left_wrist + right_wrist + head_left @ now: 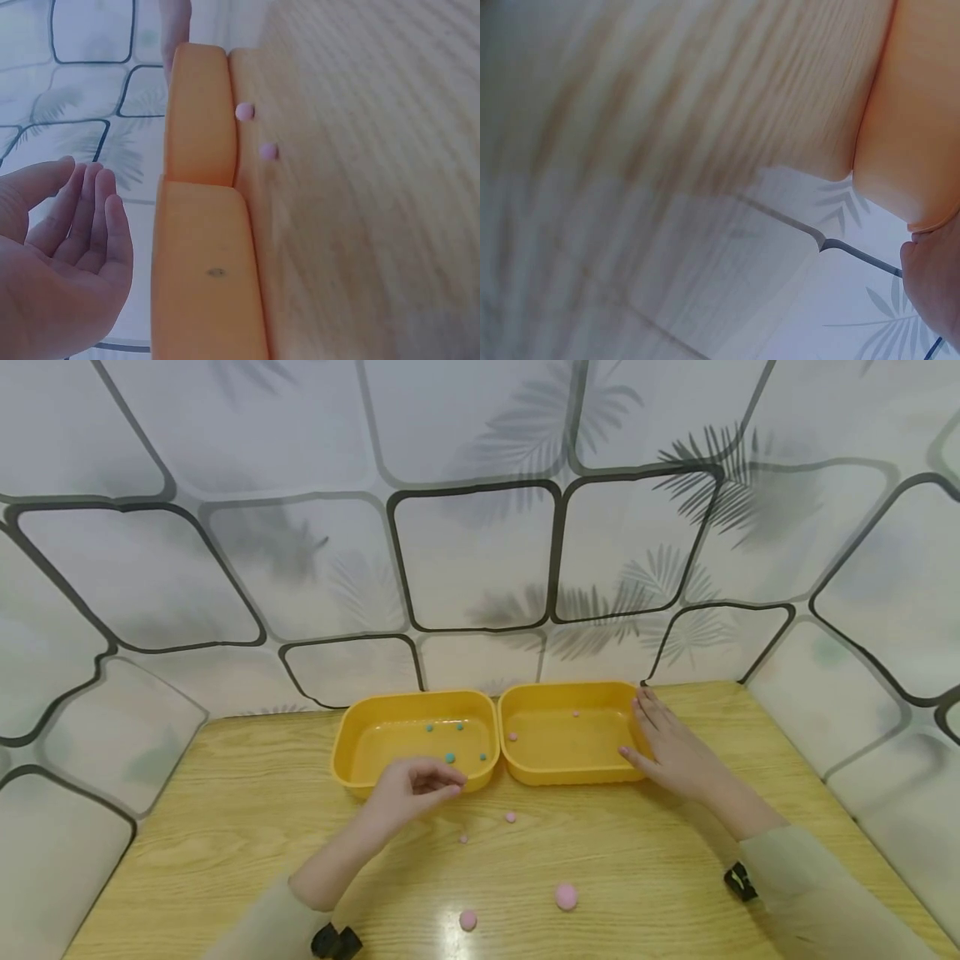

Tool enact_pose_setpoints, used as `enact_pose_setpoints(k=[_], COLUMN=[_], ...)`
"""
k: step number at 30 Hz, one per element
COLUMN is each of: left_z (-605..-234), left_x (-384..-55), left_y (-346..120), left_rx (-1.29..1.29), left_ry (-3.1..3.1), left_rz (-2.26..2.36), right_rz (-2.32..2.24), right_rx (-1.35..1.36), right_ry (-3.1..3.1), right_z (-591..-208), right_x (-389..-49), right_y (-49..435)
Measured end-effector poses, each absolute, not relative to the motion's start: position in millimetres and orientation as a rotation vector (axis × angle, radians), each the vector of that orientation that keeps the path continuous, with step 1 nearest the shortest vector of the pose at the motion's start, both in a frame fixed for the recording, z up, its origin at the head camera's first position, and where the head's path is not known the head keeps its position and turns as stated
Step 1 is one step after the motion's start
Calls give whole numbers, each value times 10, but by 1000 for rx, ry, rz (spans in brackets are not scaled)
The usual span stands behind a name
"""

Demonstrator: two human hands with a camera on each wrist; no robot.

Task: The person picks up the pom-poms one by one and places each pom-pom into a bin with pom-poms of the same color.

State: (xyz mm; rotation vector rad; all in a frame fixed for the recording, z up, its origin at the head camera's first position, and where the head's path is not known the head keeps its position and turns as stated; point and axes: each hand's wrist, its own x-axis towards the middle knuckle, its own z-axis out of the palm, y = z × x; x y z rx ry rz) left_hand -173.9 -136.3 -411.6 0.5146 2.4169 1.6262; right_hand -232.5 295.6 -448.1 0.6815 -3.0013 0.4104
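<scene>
My left hand [412,789] hovers over the front edge of the left yellow tray [378,743], its fingers loosely bent with nothing between them in the left wrist view. Several small teal balls [450,758] lie in that tray. Along the right end of the right yellow tray [570,756] rests my right hand [678,752], fingers extended at the rim and thumb over the front corner. Inside this tray are two small pink balls, one near its left wall [513,737] and a tinier ball [576,714] farther back.
Two small pink balls [511,817] lie on the wooden table [645,868] just in front of the trays. Closer to me are two larger pink balls [566,897]. The trays stand side by side near a patterned backdrop [480,560], which also rises at both sides.
</scene>
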Motion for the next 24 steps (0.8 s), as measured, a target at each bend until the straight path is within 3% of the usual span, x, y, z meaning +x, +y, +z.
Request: enact_pose_setpoints(k=[24], left_z=[-4654], left_x=[-1558], left_y=[-1457], left_rx=[476], left_ry=[2463], left_rz=[1572], right_rz=[414], right_rx=[676], right_ry=[-3018], right_z=[-4455], right_x=[-2321], right_y=[2932])
